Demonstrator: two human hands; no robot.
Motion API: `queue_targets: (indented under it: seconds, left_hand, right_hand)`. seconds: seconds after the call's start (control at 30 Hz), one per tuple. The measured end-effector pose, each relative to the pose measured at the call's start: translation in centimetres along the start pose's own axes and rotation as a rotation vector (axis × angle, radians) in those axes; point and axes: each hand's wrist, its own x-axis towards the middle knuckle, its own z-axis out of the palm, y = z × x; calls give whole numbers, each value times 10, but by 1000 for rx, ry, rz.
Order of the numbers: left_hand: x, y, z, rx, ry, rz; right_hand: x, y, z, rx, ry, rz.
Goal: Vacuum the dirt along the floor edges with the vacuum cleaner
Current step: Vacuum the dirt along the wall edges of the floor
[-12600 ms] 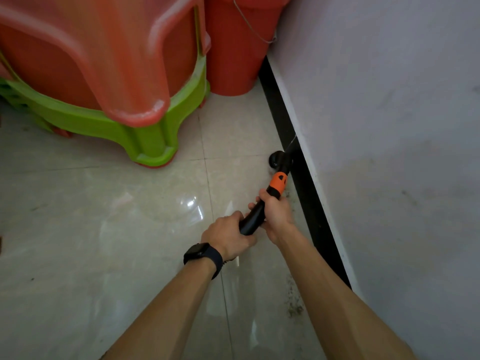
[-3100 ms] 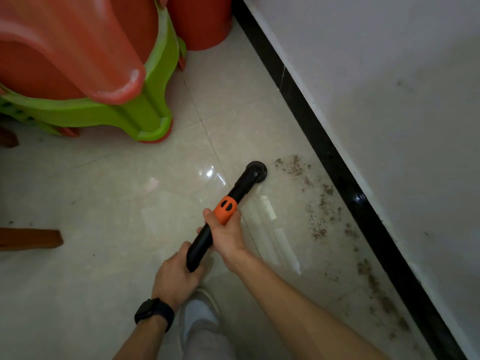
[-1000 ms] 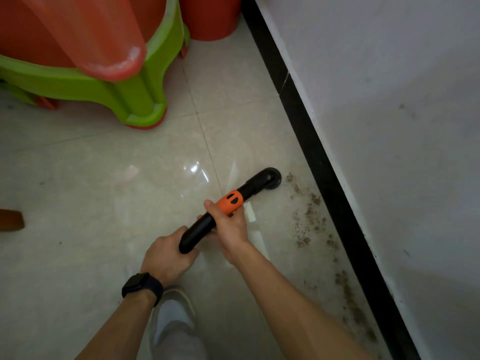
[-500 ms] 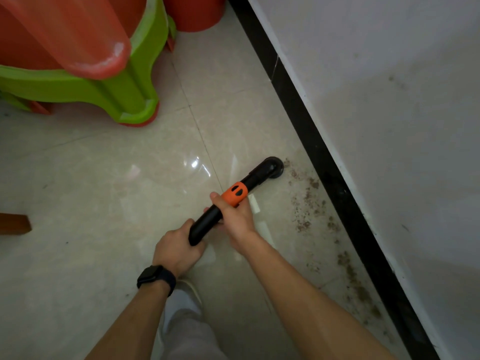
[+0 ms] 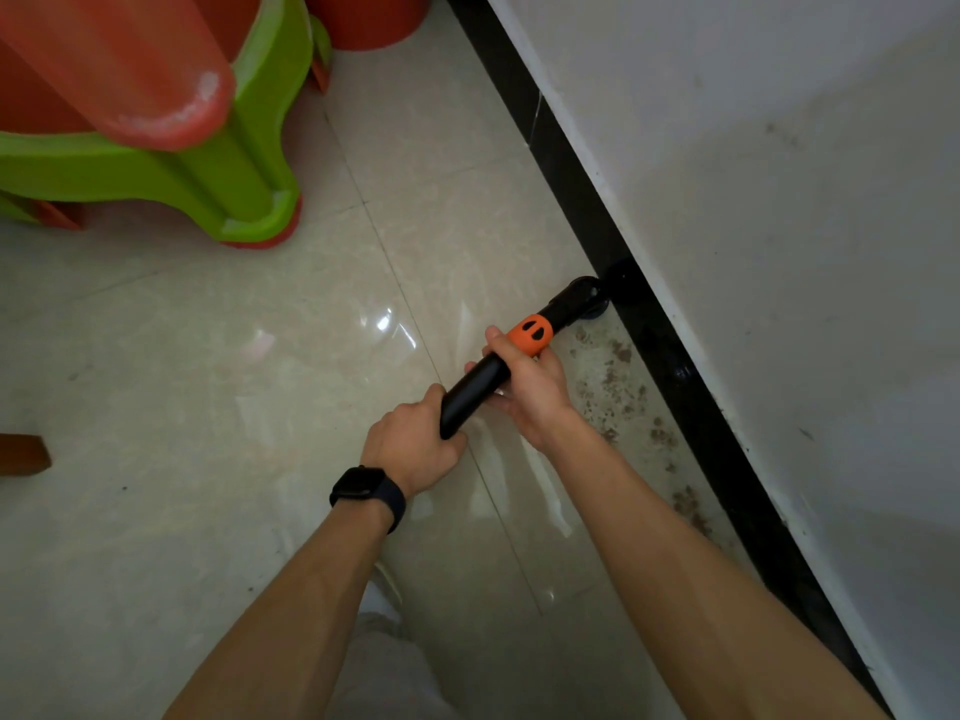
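A black vacuum cleaner wand (image 5: 475, 389) with an orange collar (image 5: 531, 335) points up and right across the pale tiled floor. Its black nozzle (image 5: 582, 298) sits on the floor right against the black skirting (image 5: 670, 356) at the foot of the white wall. My left hand (image 5: 413, 449), with a black watch on the wrist, grips the wand's lower end. Higher up, my right hand (image 5: 527, 389) grips it just below the collar. Brown dirt (image 5: 615, 387) is scattered along the floor edge beside and behind the nozzle.
Stacked green and red plastic stools (image 5: 208, 148) stand at the upper left, with a red bucket (image 5: 371, 18) behind them near the wall. A wooden piece (image 5: 23, 454) shows at the left edge. My shoe (image 5: 382, 595) is below my arms.
The nozzle has slid right across the floor, from just left of the dirt patch to touching the black skirting. Both hands keep their grip on the wand.
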Motion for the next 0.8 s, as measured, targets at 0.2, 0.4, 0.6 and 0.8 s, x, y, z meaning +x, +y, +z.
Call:
queue_targets:
  seconds: [0.2,0.4,0.6,0.8]
  left_hand:
    - [1,8,1,-15,-39,16]
    - [-1,0,1,-96,-82,-5]
    - [-8,-7,7,-70,-129,18]
    - [-7,-8,4,-107,-79,2]
  right_hand:
    - [-3,-7,-9,-26,24,6]
    - [-9,8,-2,-9,158,4]
    - [-19,24,-11,33,198,14]
    - [-13,15,0,36,173,13]
